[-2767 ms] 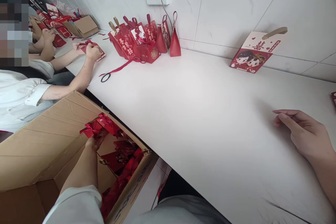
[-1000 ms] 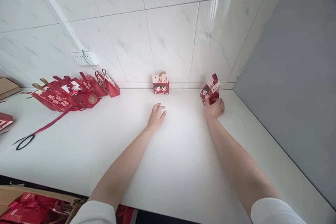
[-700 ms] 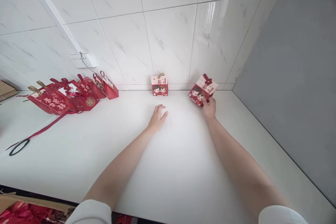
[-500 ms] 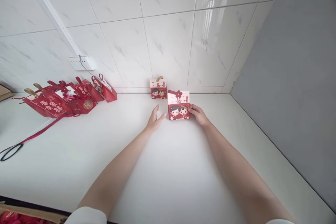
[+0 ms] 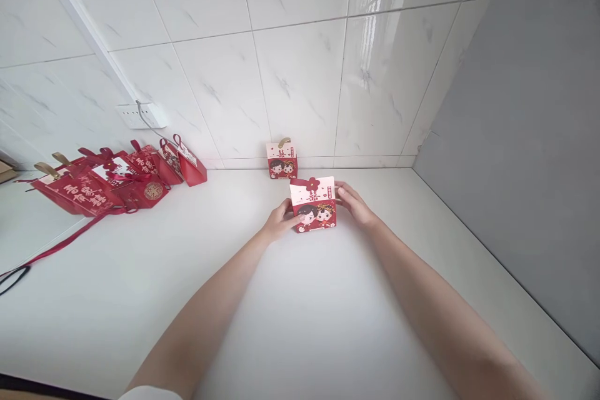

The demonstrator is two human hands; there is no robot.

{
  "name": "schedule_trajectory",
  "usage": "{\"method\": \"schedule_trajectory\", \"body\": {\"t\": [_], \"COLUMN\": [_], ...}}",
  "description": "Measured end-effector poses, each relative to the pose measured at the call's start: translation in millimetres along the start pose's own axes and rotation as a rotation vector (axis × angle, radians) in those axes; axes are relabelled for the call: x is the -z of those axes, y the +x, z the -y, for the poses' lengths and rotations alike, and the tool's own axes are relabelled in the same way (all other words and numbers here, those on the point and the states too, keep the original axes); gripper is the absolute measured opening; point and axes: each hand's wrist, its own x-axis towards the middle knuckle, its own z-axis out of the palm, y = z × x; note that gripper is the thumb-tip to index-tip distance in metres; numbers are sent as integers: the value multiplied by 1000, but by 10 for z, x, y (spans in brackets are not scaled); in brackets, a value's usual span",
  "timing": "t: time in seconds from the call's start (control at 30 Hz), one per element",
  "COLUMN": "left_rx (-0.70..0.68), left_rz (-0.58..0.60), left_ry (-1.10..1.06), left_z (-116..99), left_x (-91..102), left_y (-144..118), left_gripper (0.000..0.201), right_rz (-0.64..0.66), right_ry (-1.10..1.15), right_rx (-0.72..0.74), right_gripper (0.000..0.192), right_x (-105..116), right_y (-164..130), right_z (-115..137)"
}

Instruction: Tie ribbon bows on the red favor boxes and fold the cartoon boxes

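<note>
Presently, both hands are meeting at one red gift box (image 5: 313, 207), which is standing out in front of the person, near the middle of the worktop (image 5: 285, 319). Within the last half second the box has been coming nearer to the person, and the left hand (image 5: 280, 223), previously waiting apart with its fingers spread, is now closing on the box's left side. Its thumb is pressing across the printed front while its fingers are passing behind. The right hand (image 5: 352, 203) is keeping its fingers at the opposite edge, partly curled; whether it is gripping firmly or only steadying, I cannot tell.

In consequence, the box is receiving support from two sides rather than one, and the left hand appears to be taking a share of the hold. The printed couple is facing the person, and the dark red flower (image 5: 312, 185) is sitting on the pale upper panel. Whether the base is touching the surface or hanging just above it is not showing clearly.

Behind it, a second box (image 5: 282, 162) with a gold handle (image 5: 284, 142) is standing near the tiled wall (image 5: 300, 81), untouched. Well apart to the left, a cluster of red boxes (image 5: 89, 192) is occupying the wall side, with a red ribbon (image 5: 80, 233) trailing forward.
</note>
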Motion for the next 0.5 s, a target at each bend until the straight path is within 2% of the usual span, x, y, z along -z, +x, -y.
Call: {"method": "schedule_trajectory", "body": {"t": [0.07,0.13,0.2,0.27,0.4,0.5], "left_rx": [-24,-43,-52,-48,-38,-28], "left_rz": [17,41,59,71,82,78], "left_ry": [-1,-1,1,0,-4,-16], "left_z": [-10,-27,-44,-57,-63,-65], "left_x": [-11,-30,-48,-56,-50,-46], "left_y": [-4,-11,-20,-27,-29,-28], "left_gripper": [63,62,62,62,59,60], "right_rz": [-165,-157,-126,-156,-254,-270], "right_ry": [-63,-204,-358,-414,-393,-431], "right_rx": [155,268,330,343,289,290], "right_gripper": [42,45,33,21,22,22], "right_x": [-134,-276,-389,-448,-430,-395], "right_y": [17,23,11,-14,-62,-74], "right_z": [192,391,536,593,541,510]}}
